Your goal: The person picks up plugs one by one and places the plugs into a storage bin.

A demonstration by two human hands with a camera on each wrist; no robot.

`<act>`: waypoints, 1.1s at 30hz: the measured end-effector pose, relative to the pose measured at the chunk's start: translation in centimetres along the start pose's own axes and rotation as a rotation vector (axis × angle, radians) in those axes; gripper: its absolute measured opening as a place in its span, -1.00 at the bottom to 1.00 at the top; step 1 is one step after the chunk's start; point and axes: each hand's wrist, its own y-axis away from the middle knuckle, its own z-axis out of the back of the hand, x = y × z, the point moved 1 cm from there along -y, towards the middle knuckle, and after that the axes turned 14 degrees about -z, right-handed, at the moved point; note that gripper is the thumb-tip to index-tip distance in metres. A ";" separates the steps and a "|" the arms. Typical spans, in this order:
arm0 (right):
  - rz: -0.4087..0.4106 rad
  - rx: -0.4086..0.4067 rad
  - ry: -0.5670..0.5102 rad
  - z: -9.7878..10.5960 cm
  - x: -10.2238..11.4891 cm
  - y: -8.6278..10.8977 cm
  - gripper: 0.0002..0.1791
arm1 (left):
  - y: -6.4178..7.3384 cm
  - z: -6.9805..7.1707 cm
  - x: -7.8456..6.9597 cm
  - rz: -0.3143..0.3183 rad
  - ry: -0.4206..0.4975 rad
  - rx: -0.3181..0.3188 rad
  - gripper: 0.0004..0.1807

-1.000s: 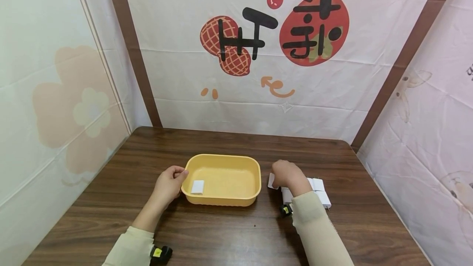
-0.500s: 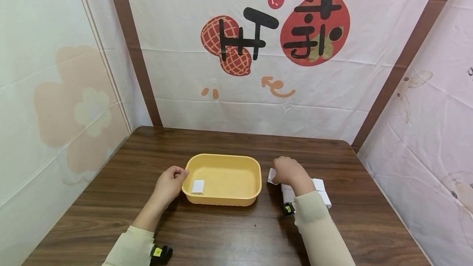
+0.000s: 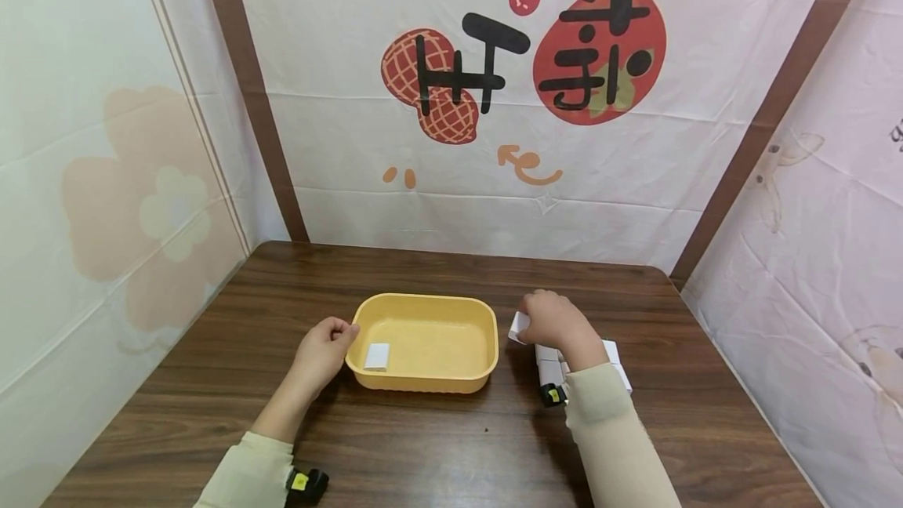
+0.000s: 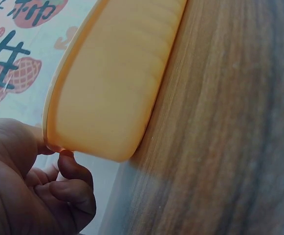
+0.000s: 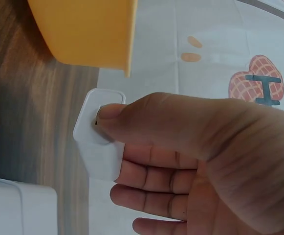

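My left hand (image 3: 320, 355) pinches the left rim of a yellow plastic tub (image 3: 426, 384) between thumb and fingers; the left wrist view shows the grip at the tub's corner. Inside the tub, at its front left, lies one white block (image 3: 377, 357). My right hand (image 3: 557, 324) holds a white power adapter (image 5: 100, 156), thumb on its end face and fingers behind it. The adapter is raised over the table, just right of the tub. Beneath my right hand and wrist lie several more white adapters (image 3: 549, 371), partly hidden by the arm.
The brown wood-grain table (image 3: 423, 453) carries the tub and the adapters. White printed cloth (image 3: 339, 139) hangs behind it and at both sides. Black wrist devices (image 3: 306, 487) sit at both cuffs.
My right hand has lifted the white power adapter off the table beside the others, moving slightly up and back. The left hand and the tub have stayed in place.
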 end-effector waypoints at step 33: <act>0.097 -0.021 -0.118 1.7 2.8 1.1 -0.65 | -0.1 -0.1 -0.1 0.007 0.012 0.014 -0.66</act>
